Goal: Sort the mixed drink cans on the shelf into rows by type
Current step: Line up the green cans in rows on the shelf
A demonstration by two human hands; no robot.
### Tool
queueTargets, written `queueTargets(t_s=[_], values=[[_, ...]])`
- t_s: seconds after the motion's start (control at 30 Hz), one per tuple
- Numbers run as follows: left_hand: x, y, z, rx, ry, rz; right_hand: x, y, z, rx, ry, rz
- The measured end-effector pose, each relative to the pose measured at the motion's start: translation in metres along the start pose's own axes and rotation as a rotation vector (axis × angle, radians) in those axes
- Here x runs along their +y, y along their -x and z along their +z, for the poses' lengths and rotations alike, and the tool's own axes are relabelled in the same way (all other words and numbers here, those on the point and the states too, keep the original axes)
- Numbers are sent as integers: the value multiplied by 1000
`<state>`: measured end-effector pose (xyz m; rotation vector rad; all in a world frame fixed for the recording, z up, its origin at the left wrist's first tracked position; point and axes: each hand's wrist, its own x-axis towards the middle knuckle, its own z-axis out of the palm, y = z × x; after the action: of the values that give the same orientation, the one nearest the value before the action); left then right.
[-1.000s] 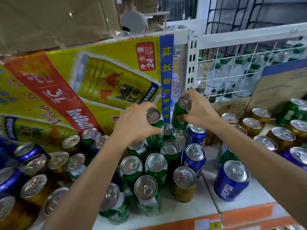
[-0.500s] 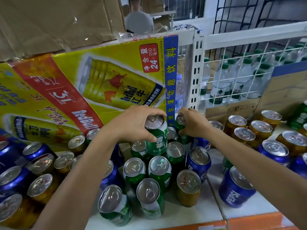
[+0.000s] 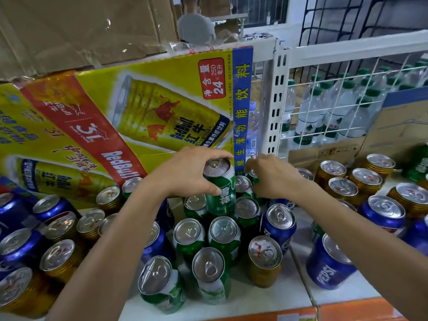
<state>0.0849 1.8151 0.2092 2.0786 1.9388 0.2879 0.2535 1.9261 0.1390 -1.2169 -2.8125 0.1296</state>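
My left hand [image 3: 185, 172] grips a green can [image 3: 221, 191] by its top, held just above the cluster of green cans [image 3: 222, 235] at the shelf's middle. My right hand [image 3: 271, 177] is closed around another green can [image 3: 253, 179] at the back of that cluster; most of that can is hidden by the fingers. Blue Pepsi cans [image 3: 328, 267] and gold Red Bull cans [image 3: 264, 260] stand mixed among the green ones on the white shelf [image 3: 291, 295].
A yellow Red Bull carton [image 3: 139, 112] leans behind the cans at the left. Gold cans [image 3: 342, 191] group at the right back. A white wire partition [image 3: 347, 89] with water bottles behind it closes the right rear. The orange shelf edge [image 3: 347, 311] runs along the front.
Both hands have come down with their green cans toward the back of the green cluster. The right hand's can has dropped from raised to sitting low among the others.
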Motion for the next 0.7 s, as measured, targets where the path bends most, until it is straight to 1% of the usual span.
queueTargets(t_s=[0.07,0.1,0.13,0.17,0.23,0.33,0.47,0.63,0.7], values=[[0,1,1,15,12,-1,-12,13,-9,-158,-60,-95],[1,1,2,21,16,1,-17,19,-9,-241,-46,-110],[1,1,2,30,19,2,-21,24,-8,-290,0,-104],[2,1,2,40,18,4,-25,26,-4,-304,57,-93],[3,1,3,58,9,11,-28,28,7,-290,96,-84],[3,4,7,80,34,14,-20,27,13,-269,44,-62],[1,4,13,94,39,9,-14,27,13,-251,46,-14],[-4,-2,24,93,11,25,-14,29,13,-254,34,-3],[-8,-6,28,66,-6,31,-12,30,13,-238,24,-15]])
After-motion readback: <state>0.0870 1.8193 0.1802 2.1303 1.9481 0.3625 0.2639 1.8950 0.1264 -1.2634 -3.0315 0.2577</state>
